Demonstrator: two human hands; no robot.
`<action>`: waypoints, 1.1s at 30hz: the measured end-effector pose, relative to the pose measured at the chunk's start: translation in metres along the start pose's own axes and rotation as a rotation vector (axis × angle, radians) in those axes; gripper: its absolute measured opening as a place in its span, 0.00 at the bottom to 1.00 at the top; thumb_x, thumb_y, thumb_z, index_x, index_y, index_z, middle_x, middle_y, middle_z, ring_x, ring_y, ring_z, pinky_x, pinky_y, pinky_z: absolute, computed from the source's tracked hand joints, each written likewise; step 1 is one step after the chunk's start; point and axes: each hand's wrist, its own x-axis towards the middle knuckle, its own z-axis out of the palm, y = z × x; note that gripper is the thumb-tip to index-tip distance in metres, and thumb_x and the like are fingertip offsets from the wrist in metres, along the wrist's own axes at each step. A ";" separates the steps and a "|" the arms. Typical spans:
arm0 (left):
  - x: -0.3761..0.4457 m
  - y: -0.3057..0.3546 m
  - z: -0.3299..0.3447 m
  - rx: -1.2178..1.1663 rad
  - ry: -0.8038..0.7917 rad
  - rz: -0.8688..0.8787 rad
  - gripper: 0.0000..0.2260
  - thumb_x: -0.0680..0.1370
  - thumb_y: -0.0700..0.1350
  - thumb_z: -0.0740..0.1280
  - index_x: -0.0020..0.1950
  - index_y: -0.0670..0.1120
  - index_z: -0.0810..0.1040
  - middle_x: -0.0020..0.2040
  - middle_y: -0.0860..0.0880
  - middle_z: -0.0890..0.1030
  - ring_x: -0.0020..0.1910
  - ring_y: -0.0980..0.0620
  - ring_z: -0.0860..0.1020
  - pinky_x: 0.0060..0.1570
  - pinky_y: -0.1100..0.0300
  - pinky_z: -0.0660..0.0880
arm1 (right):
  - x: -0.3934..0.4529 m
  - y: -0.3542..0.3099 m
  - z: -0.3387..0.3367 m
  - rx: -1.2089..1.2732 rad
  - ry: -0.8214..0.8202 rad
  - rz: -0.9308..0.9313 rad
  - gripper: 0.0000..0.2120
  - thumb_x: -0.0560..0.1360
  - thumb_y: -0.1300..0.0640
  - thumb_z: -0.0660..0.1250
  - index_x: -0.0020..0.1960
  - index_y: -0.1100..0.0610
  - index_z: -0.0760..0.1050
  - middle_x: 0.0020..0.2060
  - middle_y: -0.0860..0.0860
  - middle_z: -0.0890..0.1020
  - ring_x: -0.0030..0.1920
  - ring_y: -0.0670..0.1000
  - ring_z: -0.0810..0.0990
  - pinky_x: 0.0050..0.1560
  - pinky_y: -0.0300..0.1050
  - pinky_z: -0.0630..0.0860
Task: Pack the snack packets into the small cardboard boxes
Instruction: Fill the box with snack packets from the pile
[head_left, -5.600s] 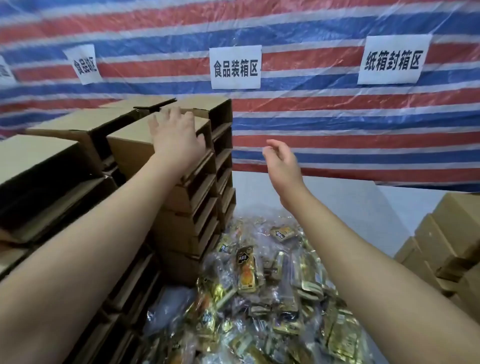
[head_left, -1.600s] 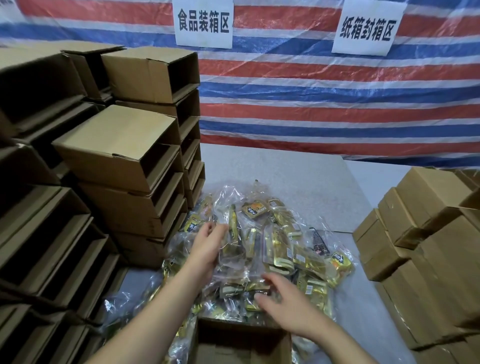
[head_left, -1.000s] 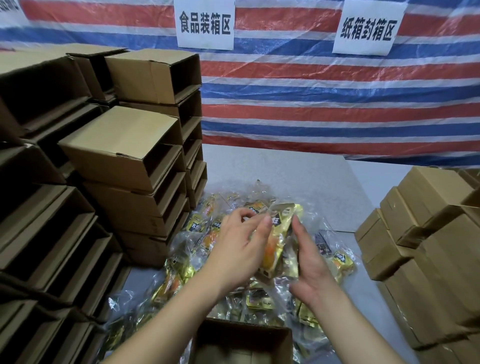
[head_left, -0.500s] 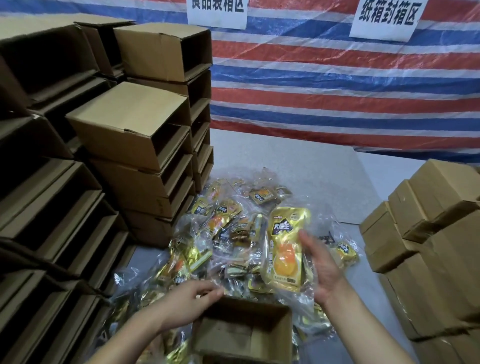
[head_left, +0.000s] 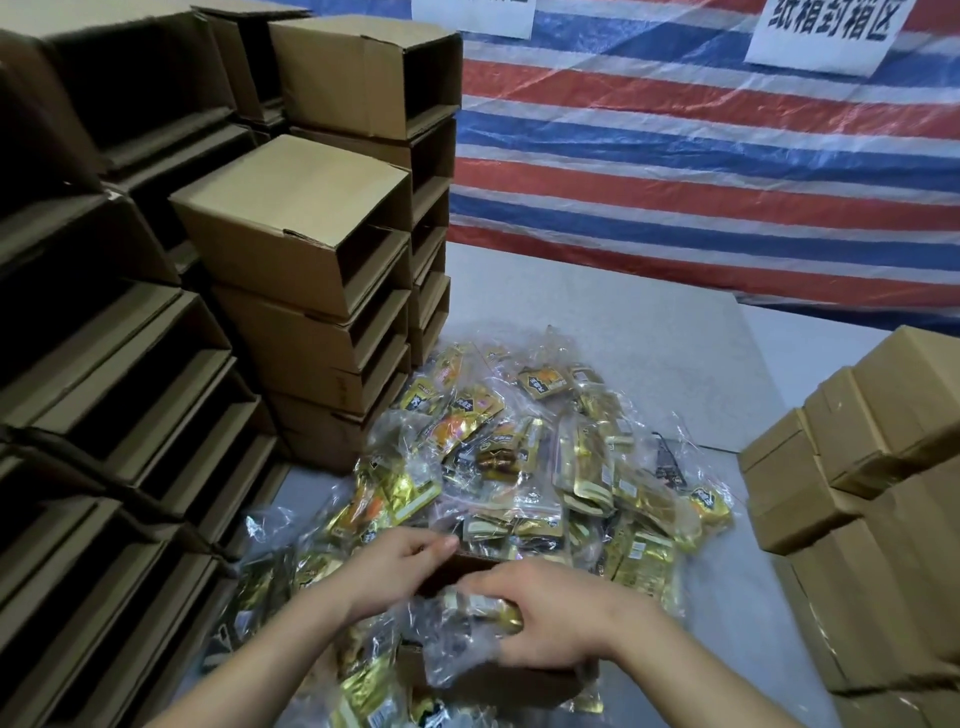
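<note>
A heap of gold and yellow snack packets (head_left: 524, 457) in clear plastic bags lies on the grey table. A small open cardboard box (head_left: 493, 680) stands at the near edge of the heap, mostly hidden under my hands. My left hand (head_left: 395, 566) grips the box's far left rim. My right hand (head_left: 545, 613) is over the box's opening, closed on a clear bag of gold packets (head_left: 467, 618) that reaches down into the box.
Stacks of empty open cardboard boxes (head_left: 296, 228) fill the left side. Closed small boxes (head_left: 852, 457) are piled at the right. A red, white and blue striped tarp (head_left: 701, 171) with white paper signs hangs behind the grey table (head_left: 597, 301).
My right hand brought the yellow packet bag from above the heap down into the box. My left hand shifted from the box's near left corner to its far rim. The camera tilted down.
</note>
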 end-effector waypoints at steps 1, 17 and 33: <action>0.001 -0.001 0.000 0.001 0.007 0.001 0.16 0.81 0.57 0.61 0.35 0.60 0.81 0.31 0.59 0.80 0.32 0.64 0.74 0.36 0.64 0.69 | 0.003 0.001 0.002 -0.020 -0.035 0.022 0.27 0.76 0.46 0.69 0.73 0.40 0.66 0.65 0.46 0.78 0.61 0.50 0.78 0.62 0.47 0.75; 0.005 -0.019 0.003 -0.069 0.012 0.053 0.19 0.81 0.55 0.63 0.38 0.43 0.80 0.35 0.52 0.77 0.37 0.56 0.73 0.40 0.58 0.68 | 0.060 -0.003 0.050 -0.415 -0.266 0.258 0.17 0.79 0.68 0.61 0.67 0.63 0.73 0.60 0.63 0.79 0.58 0.65 0.79 0.58 0.56 0.76; -0.011 -0.022 0.009 -0.081 0.054 0.051 0.15 0.76 0.63 0.62 0.37 0.58 0.81 0.33 0.59 0.78 0.36 0.64 0.75 0.40 0.66 0.69 | 0.067 0.001 0.066 0.099 -0.504 0.500 0.38 0.81 0.33 0.46 0.79 0.60 0.58 0.78 0.58 0.60 0.78 0.56 0.57 0.77 0.48 0.54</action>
